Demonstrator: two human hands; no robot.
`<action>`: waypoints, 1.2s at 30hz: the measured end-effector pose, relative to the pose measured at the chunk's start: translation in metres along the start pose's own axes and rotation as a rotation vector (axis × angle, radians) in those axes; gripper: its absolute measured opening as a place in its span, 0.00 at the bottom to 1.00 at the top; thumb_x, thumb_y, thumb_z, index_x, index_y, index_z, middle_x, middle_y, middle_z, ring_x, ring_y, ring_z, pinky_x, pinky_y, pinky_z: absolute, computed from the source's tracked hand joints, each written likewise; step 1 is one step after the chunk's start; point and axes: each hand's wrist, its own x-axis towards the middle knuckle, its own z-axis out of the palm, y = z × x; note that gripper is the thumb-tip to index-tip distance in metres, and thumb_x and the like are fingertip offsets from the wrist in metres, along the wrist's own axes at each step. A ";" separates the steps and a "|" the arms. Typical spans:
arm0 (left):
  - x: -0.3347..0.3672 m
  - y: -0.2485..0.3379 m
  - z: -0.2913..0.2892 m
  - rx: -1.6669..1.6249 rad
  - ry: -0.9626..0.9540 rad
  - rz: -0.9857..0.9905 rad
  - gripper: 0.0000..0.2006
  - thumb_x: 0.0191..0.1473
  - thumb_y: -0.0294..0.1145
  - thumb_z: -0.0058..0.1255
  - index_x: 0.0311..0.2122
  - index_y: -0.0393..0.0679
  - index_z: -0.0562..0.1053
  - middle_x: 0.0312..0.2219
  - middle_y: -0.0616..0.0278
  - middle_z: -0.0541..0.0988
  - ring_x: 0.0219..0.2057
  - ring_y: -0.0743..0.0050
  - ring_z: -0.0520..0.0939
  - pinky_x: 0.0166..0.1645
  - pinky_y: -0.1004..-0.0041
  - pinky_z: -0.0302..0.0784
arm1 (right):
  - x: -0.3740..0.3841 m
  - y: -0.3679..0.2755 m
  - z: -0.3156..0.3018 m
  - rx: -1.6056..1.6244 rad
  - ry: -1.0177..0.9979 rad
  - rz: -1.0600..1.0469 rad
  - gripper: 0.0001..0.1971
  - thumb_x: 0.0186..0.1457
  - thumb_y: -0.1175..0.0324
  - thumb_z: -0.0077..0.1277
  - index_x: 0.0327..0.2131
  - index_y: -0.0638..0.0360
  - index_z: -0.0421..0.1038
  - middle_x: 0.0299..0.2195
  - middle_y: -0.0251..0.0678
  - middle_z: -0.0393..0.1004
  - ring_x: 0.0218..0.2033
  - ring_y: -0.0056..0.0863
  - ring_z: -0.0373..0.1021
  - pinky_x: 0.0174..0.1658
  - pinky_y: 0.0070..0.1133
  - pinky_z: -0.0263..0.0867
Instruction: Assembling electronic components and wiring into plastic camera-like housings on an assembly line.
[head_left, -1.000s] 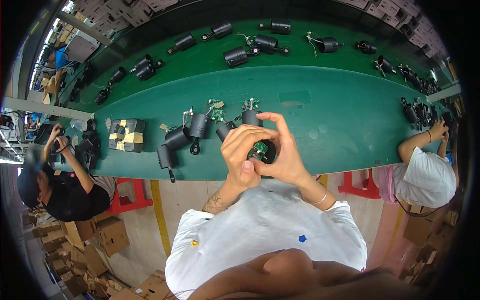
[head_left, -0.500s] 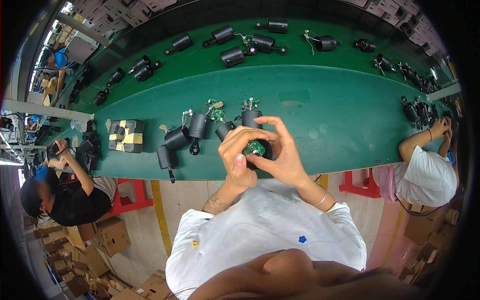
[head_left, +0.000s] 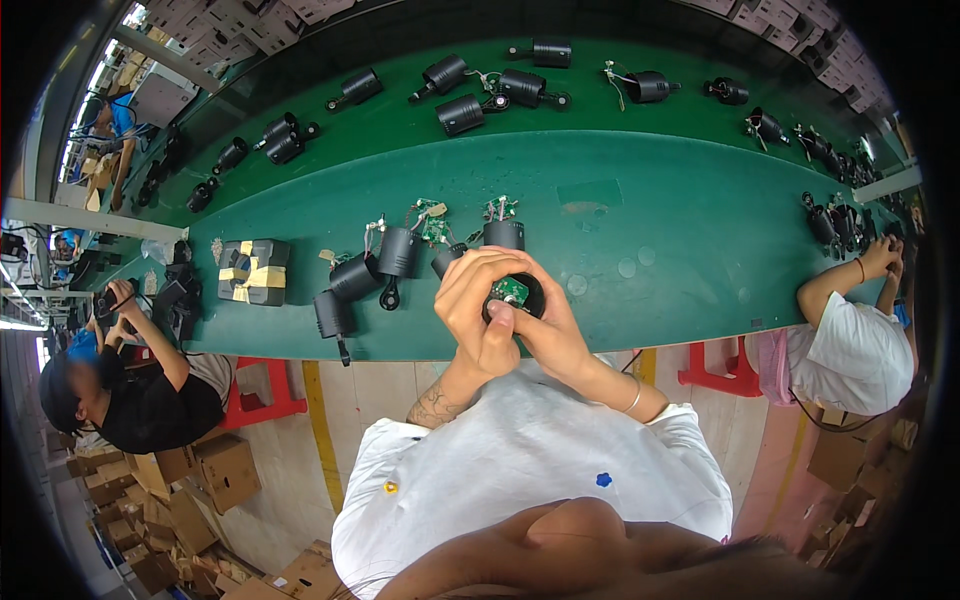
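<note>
In the head view, you held one black cylindrical lamp housing (head_left: pixel 517 297) above the near edge of the green desk (head_left: pixel 640 210), its open end with the small green circuit board (head_left: pixel 510 292) facing up toward you. Your left hand (head_left: pixel 478 310) and right hand (head_left: pixel 548 330) wrapped it, fingers closed on it. Four similar housings (head_left: pixel 400 252) lay just beyond.

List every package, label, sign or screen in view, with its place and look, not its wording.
Taped box: on the green table's left part, squarish, dark grey with yellow tape strips.
Cardboard cartons: on the floor at lower left, brown, stacked, some open.
Pale cartons: beyond the table's far edge, stacked.
No screens or signs can be made out.
</note>
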 end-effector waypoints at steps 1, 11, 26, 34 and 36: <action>0.000 0.001 0.000 0.000 0.000 -0.001 0.20 0.42 0.41 0.38 0.27 0.34 0.75 0.28 0.51 0.79 0.29 0.57 0.76 0.42 0.66 0.69 | 0.000 -0.001 0.000 0.000 0.000 0.001 0.27 0.48 0.78 0.51 0.55 0.63 0.61 0.51 0.41 0.68 0.51 0.28 0.64 0.56 0.23 0.57; 0.000 0.007 0.006 0.002 0.043 0.127 0.18 0.31 0.32 0.40 0.27 0.32 0.75 0.26 0.49 0.79 0.27 0.57 0.77 0.39 0.68 0.71 | -0.005 -0.007 -0.001 -0.011 0.007 -0.067 0.28 0.44 0.75 0.52 0.53 0.64 0.63 0.48 0.41 0.70 0.47 0.28 0.67 0.54 0.23 0.60; 0.023 0.019 0.008 -0.029 -0.079 0.102 0.16 0.32 0.32 0.43 0.27 0.33 0.75 0.26 0.51 0.78 0.29 0.56 0.76 0.42 0.67 0.69 | 0.003 -0.025 -0.008 0.023 0.043 -0.062 0.27 0.44 0.72 0.51 0.51 0.64 0.64 0.49 0.41 0.68 0.49 0.30 0.64 0.54 0.23 0.59; 0.097 0.135 0.023 0.628 -0.893 0.690 0.11 0.44 0.32 0.49 0.33 0.39 0.76 0.28 0.55 0.75 0.42 0.54 0.74 0.52 0.61 0.62 | 0.011 -0.037 -0.056 0.417 0.281 0.082 0.26 0.51 0.68 0.50 0.54 0.63 0.60 0.51 0.47 0.63 0.52 0.38 0.62 0.54 0.38 0.62; 0.094 0.144 0.023 0.716 -1.061 0.789 0.11 0.46 0.30 0.47 0.35 0.39 0.76 0.29 0.55 0.77 0.43 0.54 0.75 0.53 0.59 0.63 | 0.017 -0.039 -0.058 0.467 0.325 0.087 0.26 0.52 0.67 0.50 0.54 0.63 0.59 0.52 0.48 0.62 0.53 0.40 0.61 0.55 0.40 0.63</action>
